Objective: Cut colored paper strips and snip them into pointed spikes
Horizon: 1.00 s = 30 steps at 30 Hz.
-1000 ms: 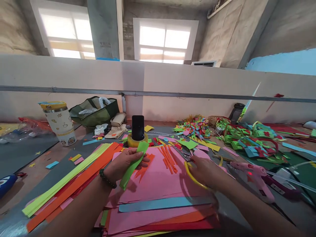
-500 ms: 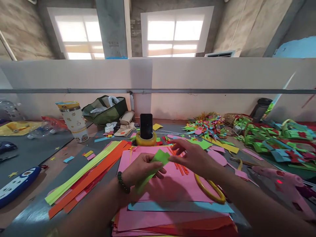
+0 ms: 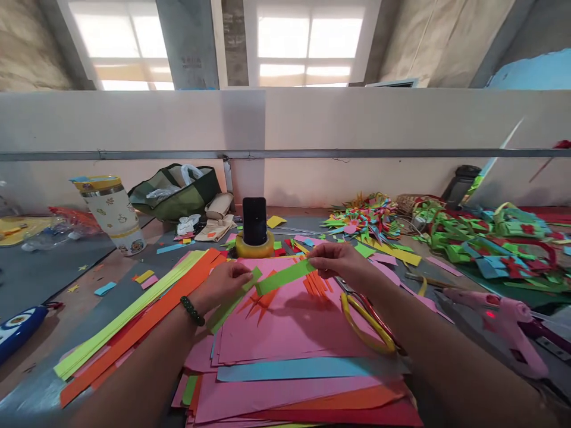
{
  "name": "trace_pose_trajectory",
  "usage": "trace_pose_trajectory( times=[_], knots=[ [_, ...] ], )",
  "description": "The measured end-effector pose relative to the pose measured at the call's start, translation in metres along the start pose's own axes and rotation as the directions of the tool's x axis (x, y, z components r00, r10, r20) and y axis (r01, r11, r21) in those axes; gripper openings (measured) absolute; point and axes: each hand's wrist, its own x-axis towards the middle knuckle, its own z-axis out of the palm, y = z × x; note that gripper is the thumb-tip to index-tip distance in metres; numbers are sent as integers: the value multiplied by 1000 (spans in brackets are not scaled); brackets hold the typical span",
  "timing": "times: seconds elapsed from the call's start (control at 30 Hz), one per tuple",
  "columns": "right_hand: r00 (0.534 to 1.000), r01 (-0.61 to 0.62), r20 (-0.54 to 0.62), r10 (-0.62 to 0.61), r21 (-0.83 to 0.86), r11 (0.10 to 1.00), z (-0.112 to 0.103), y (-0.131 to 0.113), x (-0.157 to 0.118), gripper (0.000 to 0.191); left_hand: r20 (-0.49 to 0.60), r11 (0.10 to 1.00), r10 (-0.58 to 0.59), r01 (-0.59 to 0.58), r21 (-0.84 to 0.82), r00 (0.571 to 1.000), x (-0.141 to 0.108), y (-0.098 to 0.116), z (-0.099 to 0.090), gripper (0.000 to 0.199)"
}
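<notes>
My left hand pinches a green paper strip, part of which slants down toward the lower left beneath the fingers. My right hand grips the far right end of a green strip stretched between both hands. Whether this is one folded strip or two pieces I cannot tell. Under the hands lies a stack of pink paper with a blue strip across it. An orange spiky paper shape and several thin orange strips rest on the stack. Yellow-handled scissors lie at its right.
Long yellow-green and orange strips lie left. Behind the stack, a phone stands in a tape roll. A tumbler and green bag are back left. A pink glue gun and paper pieces sit right.
My hands have moved apart, and the green paper that was bunched between them is now stretched out. The orange spiky shape has come into view, and the camera view has shifted slightly.
</notes>
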Motion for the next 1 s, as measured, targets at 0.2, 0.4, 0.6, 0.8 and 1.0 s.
trace_pose_trajectory(
  times=[0.2, 0.4, 0.6, 0.8, 1.0],
  knots=[
    [982, -8, 190, -6, 69, 998, 10, 2, -7, 28, -17, 976, 217, -217, 28, 976, -12, 18, 11, 41],
    [978, 44, 202, -51, 38, 998, 16, -2, -14, 30, 362, 976, 64, 18, -219, 930, -22, 23, 24, 36],
    [949, -23, 313, 34, -39, 999, 18, -1, -15, 34, 426, 955, 50, 82, -285, 903, -20, 16, 18, 34],
    [964, -45, 263, 49, -21, 999, 15, 1, -12, 33, 495, 948, 55, 110, -298, 867, -22, 18, 4, 35],
    [956, -63, 290, 47, 46, 997, 20, 1, -17, 39, 629, 911, 9, 253, -326, 778, -27, 25, -7, 56]
  ],
)
